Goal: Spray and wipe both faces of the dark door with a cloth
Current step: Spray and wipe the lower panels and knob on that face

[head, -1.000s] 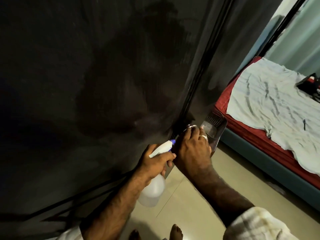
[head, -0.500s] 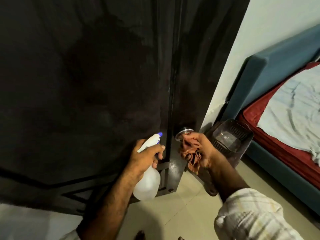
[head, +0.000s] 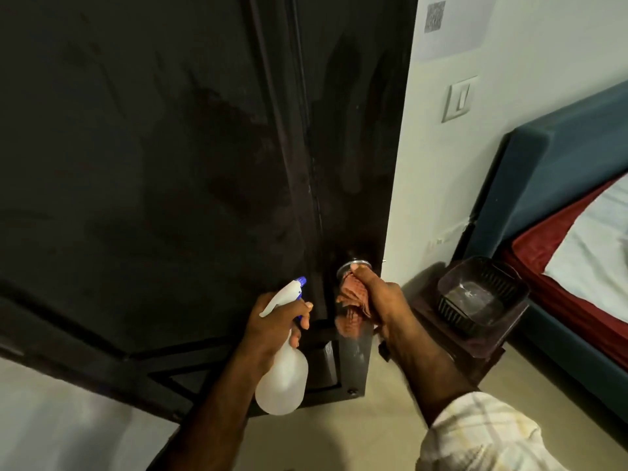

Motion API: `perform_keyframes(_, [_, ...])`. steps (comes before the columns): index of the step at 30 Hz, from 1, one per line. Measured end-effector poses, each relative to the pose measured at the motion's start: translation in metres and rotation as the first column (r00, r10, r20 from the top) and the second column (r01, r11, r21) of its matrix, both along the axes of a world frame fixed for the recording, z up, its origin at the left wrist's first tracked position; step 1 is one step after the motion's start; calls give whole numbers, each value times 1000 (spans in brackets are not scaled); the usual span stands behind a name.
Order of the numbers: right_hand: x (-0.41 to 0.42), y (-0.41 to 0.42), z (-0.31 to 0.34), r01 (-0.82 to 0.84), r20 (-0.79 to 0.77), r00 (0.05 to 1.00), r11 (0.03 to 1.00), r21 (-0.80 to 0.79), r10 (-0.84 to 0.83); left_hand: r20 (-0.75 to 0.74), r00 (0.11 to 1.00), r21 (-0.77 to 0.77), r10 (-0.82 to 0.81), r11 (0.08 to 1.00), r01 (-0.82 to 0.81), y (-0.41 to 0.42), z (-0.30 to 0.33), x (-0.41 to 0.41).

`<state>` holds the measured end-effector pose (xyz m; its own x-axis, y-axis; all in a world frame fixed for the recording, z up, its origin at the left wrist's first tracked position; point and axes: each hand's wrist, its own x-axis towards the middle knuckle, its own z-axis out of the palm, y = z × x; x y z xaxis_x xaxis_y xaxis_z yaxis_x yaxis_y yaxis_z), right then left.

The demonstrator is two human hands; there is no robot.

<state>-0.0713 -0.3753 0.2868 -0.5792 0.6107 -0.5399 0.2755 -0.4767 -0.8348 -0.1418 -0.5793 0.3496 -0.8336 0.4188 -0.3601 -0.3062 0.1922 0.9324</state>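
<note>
My left hand (head: 272,321) is gripping the neck of a white spray bottle (head: 282,375), with one finger lying across its blue trigger and its blue-tipped nozzle aiming up at the dark door (head: 153,164). My right hand (head: 377,300) is clutching a bunched reddish checked cloth (head: 353,297) and is holding it against the round silver door knob (head: 353,266), so that part of the cloth is hanging down below my fingers and is reflecting in the glossy surface underneath. The door is filling the left and far part of what I am seeing, its free edge is standing just to the right of the knob, and darker wet-looking streaks are showing across its face and along the narrow panel above the knob. The bottle is hanging close in front of the lower corner of the door, near the pale floor (head: 339,436). To the right of the door a white wall (head: 475,164) is carrying a light switch (head: 458,98) and a sheet of paper with a square code (head: 452,25). Near the wall, a dark plastic basket (head: 482,297) is sitting on a small dark stand, and further right a bed with a blue frame (head: 560,175), a red mattress and a pale sheet is lying along the edge of the scene.
</note>
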Motion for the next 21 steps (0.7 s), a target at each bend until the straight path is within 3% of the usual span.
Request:
perform_keyframes(1, [-3, -1, 4, -30, -25, 999, 999, -43, 29, -2, 1000, 2, 5, 1000, -5, 1, 0, 1])
perform_keyframes(3, [-9, -4, 10, -112, -183, 981, 953, -281, 61, -5, 1000, 1, 14, 1000, -14, 1, 0, 1])
perform_keyframes(6, [-14, -5, 1, -192, -400, 913, 784, -590, -77, -9, 1000, -9, 25, 1000, -25, 1, -2, -3])
perform_keyframes(7, [-15, -4, -3, -244, -454, 885, 730, -639, -101, -12, 1000, -16, 22, 1000, -23, 2, -2, -4])
perform_keyframes(9, [-17, -5, 2, -302, -482, 874, 709, -637, -61, -16, 1000, -19, 20, 1000, -21, 3, -2, -6])
perform_keyframes(11, [-22, -2, 1, -251, -398, 917, 824, -507, 34, -22, 1000, -15, -3, 1000, 2, 6, -2, -7])
perform_keyframes(12, [-22, -2, 0, -183, -300, 950, 933, -311, 86, -26, 999, -15, -24, 1000, 23, 9, -1, -8])
perform_keyframes(13, [-21, -1, -2, -112, -169, 980, 994, -13, 108, -30, 998, -18, -47, 999, 46, 11, -3, -8])
perform_keyframes(14, [-16, 1, -4, -105, -30, 992, 949, 299, 119, -34, 997, -27, -67, 997, 67, 13, -5, -8])
perform_keyframes(15, [-9, 5, -6, -138, 54, 990, 838, 528, 129, -35, 995, -35, -92, 995, 90, 16, -7, -8])
perform_keyframes(16, [0, 14, -14, -152, 81, 988, 753, 640, 130, -36, 991, -43, -129, 991, 127, 18, -10, -7])
perform_keyframes(17, [9, 23, -22, -146, 75, 989, 721, 678, 130, -41, 984, -52, -176, 983, 174, 21, -15, -5])
perform_keyframes(18, [21, 30, -18, -109, 42, 993, 753, 649, 107, -48, 974, -63, -222, 974, 219, 24, -19, -3])
perform_keyframes(21, [54, 36, -13, 69, -133, 991, 933, 352, -23, -85, 951, -146, -297, 948, 283, 32, -40, 11])
